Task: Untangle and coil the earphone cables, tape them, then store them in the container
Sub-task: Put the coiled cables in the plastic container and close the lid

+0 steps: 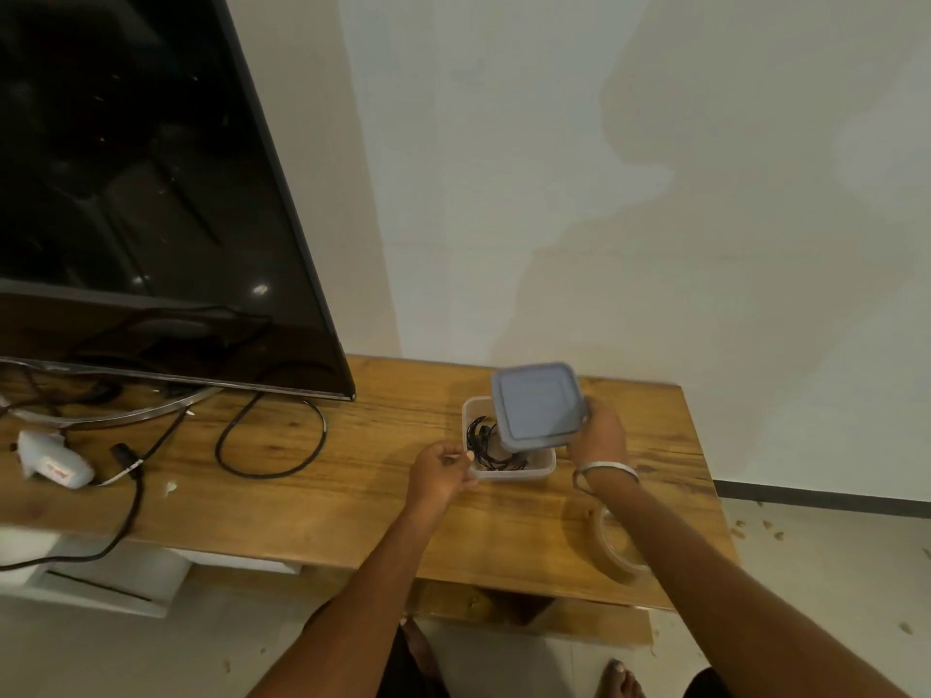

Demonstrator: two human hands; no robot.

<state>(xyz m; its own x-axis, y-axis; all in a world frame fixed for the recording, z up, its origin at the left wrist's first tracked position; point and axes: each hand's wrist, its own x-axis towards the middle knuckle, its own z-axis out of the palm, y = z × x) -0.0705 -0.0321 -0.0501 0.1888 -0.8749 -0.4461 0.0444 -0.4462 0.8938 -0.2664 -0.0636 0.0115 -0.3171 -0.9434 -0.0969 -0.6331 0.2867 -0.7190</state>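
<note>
With the earphone cables [491, 445] already in the container [509, 471], her left hand [439, 471] grips its near-left rim while the right hand [599, 435] holds the lid [536, 403] tilted above, needing only squaring and pressing down.

Both bare forearms reach forward and slightly inward from the bottom of the view, elbows low, hands well ahead of the body. The left hand [439, 471] sits lower and nearer, knuckles up, its fingers curled with the fingertips pinched together toward the right. The right hand [599, 435] is raised a little higher and farther out, back of the hand facing the camera, fingers wrapped forward in a grip. A thin metal bangle [607, 470] circles the right wrist.
</note>
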